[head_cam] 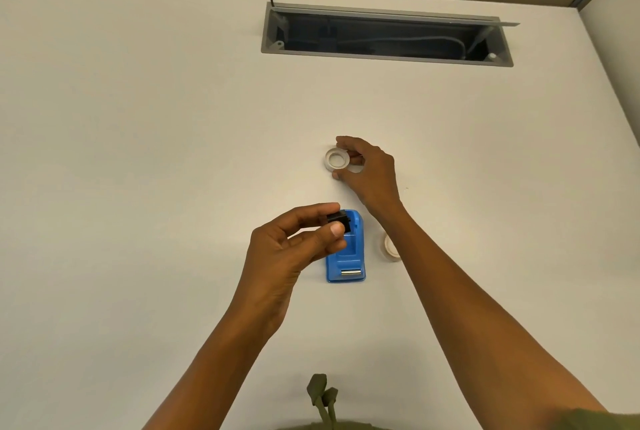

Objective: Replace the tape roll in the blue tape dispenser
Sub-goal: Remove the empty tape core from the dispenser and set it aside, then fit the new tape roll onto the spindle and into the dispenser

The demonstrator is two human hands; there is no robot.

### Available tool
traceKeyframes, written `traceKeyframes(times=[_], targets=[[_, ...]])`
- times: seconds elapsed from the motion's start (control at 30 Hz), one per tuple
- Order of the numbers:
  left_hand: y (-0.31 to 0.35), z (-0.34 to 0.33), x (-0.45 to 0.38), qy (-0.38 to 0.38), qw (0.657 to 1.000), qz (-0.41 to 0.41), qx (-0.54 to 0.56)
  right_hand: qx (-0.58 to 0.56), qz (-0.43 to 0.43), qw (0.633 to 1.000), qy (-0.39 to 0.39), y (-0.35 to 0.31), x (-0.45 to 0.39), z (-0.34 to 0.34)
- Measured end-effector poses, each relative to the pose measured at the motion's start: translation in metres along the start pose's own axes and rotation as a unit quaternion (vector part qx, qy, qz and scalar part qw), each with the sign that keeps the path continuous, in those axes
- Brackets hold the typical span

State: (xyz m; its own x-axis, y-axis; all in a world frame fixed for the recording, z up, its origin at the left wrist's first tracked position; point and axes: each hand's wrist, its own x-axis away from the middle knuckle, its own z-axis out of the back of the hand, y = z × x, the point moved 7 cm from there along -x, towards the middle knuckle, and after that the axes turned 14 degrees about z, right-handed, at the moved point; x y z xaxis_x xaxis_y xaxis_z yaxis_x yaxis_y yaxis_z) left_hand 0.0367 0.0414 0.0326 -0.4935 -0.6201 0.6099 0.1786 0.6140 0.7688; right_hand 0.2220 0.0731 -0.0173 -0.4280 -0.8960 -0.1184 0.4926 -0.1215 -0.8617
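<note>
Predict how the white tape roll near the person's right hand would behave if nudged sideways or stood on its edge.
Lying flat on the table, the white tape roll would probably slide rather than roll when nudged. On its edge, its round ring shape would likely let it roll away. It looks small and hollow, so probably light; the right hand, whose fingers reach its rim, should lift it easily.

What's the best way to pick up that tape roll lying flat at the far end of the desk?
Pinch the tape roll across its outer rim from above, thumb on the near edge and fingers on the far edge. It lies flat on the desk with its hole facing up, so the curved sides are exposed. The right hand is already placed that way.
</note>
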Motion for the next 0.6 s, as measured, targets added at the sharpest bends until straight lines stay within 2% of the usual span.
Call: traceKeyframes(times=[0.1, 0.27, 0.37, 0.47, 0.6], targets=[[0.001, 0.000, 0.000, -0.003, 1.000, -0.004, 0.000, -0.014, 0.003, 1.000, -0.024, -0.003, 0.002, 0.005], [0.001, 0.000, 0.003, -0.012, 1.000, -0.012, 0.009, 0.003, -0.020, 1.000, 0.014, 0.002, 0.031, 0.038], [0.002, 0.000, 0.004, -0.018, 1.000, -0.017, 0.019, 0.112, -0.036, 0.993, -0.010, 0.007, 0.063, 0.050], [0.004, -0.002, 0.004, -0.023, 0.999, -0.019, 0.033, 0.264, -0.073, 0.961, -0.044, 0.013, 0.099, 0.053], [0.005, -0.004, 0.005, -0.027, 0.998, -0.022, 0.049, 0.300, -0.087, 0.949, -0.044, 0.014, 0.125, 0.052]])
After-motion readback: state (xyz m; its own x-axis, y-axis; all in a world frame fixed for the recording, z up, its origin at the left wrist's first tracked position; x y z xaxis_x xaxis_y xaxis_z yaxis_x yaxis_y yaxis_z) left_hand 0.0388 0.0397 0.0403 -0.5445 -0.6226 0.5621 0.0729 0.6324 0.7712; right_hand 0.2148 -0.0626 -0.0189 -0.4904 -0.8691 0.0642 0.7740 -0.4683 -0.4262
